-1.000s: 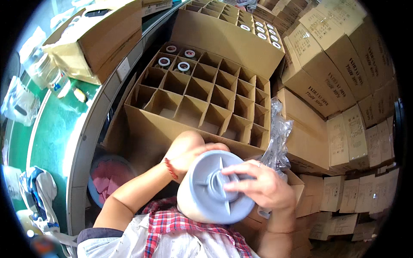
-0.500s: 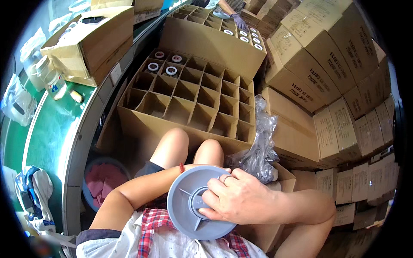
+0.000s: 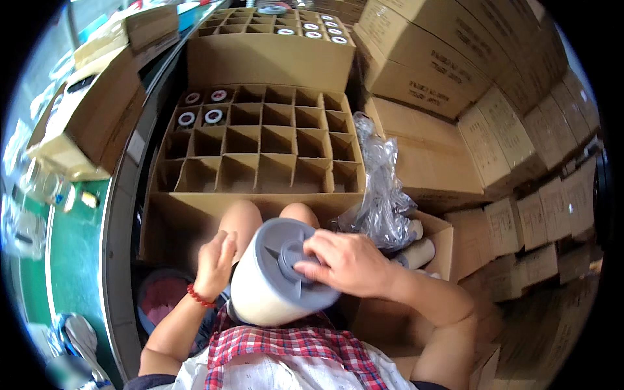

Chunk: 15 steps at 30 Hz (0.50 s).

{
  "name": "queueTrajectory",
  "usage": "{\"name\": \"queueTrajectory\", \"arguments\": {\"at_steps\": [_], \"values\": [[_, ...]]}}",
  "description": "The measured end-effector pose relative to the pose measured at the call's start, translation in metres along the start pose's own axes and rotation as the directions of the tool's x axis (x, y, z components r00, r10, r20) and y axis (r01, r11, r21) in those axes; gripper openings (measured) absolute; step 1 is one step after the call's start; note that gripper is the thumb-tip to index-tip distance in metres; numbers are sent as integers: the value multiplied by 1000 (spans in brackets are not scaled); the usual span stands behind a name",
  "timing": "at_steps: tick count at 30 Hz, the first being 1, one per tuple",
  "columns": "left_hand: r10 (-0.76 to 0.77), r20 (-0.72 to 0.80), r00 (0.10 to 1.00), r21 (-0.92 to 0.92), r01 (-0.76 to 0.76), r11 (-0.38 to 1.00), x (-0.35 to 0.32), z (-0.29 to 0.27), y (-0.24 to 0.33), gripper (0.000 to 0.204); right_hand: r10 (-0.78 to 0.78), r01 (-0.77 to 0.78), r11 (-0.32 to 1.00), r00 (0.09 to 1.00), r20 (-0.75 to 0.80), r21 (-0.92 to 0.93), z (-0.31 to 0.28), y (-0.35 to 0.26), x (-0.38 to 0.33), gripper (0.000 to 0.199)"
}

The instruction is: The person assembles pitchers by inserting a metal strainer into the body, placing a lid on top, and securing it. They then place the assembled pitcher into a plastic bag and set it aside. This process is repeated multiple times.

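Observation:
Above my lap is a cream cylinder, tilted, its round grey end cap facing up. Ribs run out from the cap's raised centre hub. My right hand grips that hub with fingers and thumb. To the left of the cylinder, my left hand is raised with its fingers stretched out and nothing in them. Beyond my knees stands a large carton split by cardboard dividers. Several white ring-topped pieces sit in its far left cells.
A second divided carton stands behind, partly filled. Crumpled clear plastic hangs by an open box with cream cylinders at my right. Stacked cartons line the right side; a green bench runs along the left.
My left hand has come out from under the cap to the cylinder's left side. The cylinder has tilted, showing its cream side. My view has turned; the other person is out of sight.

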<state>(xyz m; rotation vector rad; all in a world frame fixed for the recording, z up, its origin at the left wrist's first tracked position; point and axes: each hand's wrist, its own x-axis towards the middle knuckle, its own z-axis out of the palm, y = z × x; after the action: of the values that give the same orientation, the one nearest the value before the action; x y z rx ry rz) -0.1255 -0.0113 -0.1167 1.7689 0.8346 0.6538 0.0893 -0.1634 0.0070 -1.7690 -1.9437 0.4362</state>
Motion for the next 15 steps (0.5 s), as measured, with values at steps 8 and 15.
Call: {"name": "queueTrajectory", "arguments": {"at_steps": [8, 15], "values": [[-496, 84, 865, -354, 491, 796, 14, -31, -25, 49, 587, -642, 724, 766, -263, -253, 60, 207, -101, 70], [-397, 226, 890, -291, 451, 844, 21, -19, -10, 40, 454, -617, 615, 786, -418, -491, 155, 313, -148, 42]]}}
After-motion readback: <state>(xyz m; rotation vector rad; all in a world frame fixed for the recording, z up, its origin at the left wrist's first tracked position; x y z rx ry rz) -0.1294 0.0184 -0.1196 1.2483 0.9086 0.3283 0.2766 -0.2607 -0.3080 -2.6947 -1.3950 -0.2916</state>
